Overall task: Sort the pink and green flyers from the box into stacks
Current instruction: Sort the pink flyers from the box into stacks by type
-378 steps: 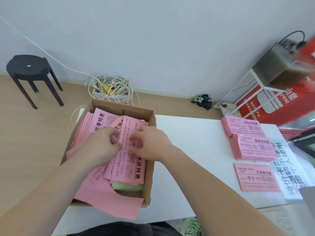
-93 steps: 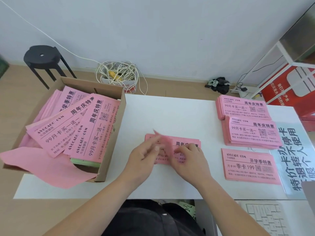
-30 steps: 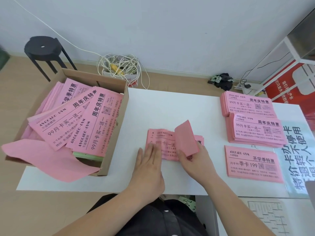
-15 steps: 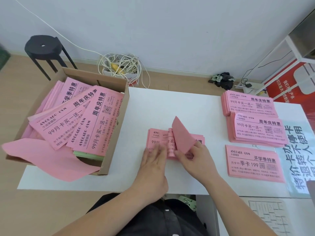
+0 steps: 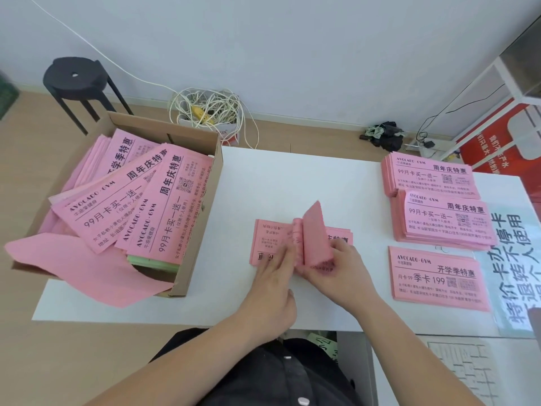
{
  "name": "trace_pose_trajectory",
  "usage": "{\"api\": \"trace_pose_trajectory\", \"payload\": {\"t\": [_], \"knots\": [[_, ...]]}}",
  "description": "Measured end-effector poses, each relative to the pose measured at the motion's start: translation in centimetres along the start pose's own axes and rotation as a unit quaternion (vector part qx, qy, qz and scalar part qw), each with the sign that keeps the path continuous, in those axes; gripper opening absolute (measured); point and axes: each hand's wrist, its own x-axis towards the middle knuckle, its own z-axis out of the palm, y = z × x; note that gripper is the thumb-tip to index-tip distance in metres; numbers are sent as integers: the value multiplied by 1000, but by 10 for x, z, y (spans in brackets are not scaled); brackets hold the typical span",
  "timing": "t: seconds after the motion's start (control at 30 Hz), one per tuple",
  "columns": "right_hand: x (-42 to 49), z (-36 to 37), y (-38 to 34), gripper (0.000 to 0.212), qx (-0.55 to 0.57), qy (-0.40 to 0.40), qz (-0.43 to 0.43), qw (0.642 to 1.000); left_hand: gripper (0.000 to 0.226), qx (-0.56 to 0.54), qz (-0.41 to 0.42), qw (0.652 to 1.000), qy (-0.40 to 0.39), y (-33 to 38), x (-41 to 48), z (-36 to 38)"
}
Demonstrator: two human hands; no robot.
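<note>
A small pile of pink flyers (image 5: 268, 240) lies in the middle of the white table (image 5: 292, 183). My right hand (image 5: 342, 272) pinches several lifted flyers (image 5: 316, 232) that stand curled upright over the pile. My left hand (image 5: 273, 285) presses flat on the pile's left half with straight fingers. The cardboard box (image 5: 202, 230) on the left holds loose pink flyers (image 5: 131, 197) and a green stack (image 5: 152, 263) beneath them. Three sorted pink stacks sit on the right: the far stack (image 5: 430, 178), the middle stack (image 5: 445, 221), the near stack (image 5: 436, 278).
A loose pink sheet (image 5: 87, 271) hangs over the box's near edge. A printed sign (image 5: 515, 268) lies at the table's right edge. On the floor stand a black stool (image 5: 77, 83) and a tangle of white cable (image 5: 209, 111). A white rack (image 5: 503, 92) is at the right.
My right hand has flipped the lifted flyers further upright and leftward over the pile. My left hand slid forward a little and still presses the pile's left half.
</note>
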Motion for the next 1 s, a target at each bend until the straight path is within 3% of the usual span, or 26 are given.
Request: {"api": "trace_pose_trajectory", "payload": {"t": [0.03, 0.13, 0.23, 0.3, 0.37, 0.43, 0.5, 0.57, 0.63, 0.7, 0.77, 0.83, 0.93, 1.0], "knots": [[-1, -1, 0, 39, 6, -12, -6, 1000, 89, -36, 25, 999, -3, 4, 0, -3], [-1, -2, -3, 22, 24, 20, 0, 1000, 94, -42, 72, 996, 20, 5, -4, -8], [-1, 3, -6, 44, 36, 62, 41, 997, 88, 89, -29, 991, 92, -15, -12, -7], [-2, 3, -6, 44, 29, 56, 43, 997, 87, 142, -91, 984, 62, -23, -14, -6], [-2, -1, -7, 43, 25, 60, 44, 997, 84, 172, -96, 980, 36, -24, -14, -6], [-2, -3, -11, 43, 26, 64, 53, 996, 76, 181, -74, 979, 60, -25, -11, -8], [-1, -6, -14, 43, 25, 68, 53, 996, 65, 145, -42, 983, 106, -21, -5, -13], [0, -9, -16, 42, 22, 72, 42, 996, 53, -2, -63, 993, 97, -3, 8, -22], [1, -12, -20, 31, -24, 45, 15, 999, 37, -212, -115, 970, 40, 23, 28, -28], [0, -14, -27, 15, -103, 15, -12, 995, 22, -305, -129, 941, 77, 40, 48, -26], [-1, -17, -32, 20, -134, 34, -41, 990, 7, -289, -126, 940, 133, 47, 58, -27], [-3, -28, -37, 19, -104, 53, -68, 991, 17, -252, -108, 947, 166, 47, 61, -33], [-5, -46, -43, 22, 25, 15, -67, 997, 19, -210, -81, 960, 166, 47, 64, -51], [-9, -58, -50, 19, 108, 65, -45, 991, 17, -138, -46, 975, 169, 46, 67, -64]]}}
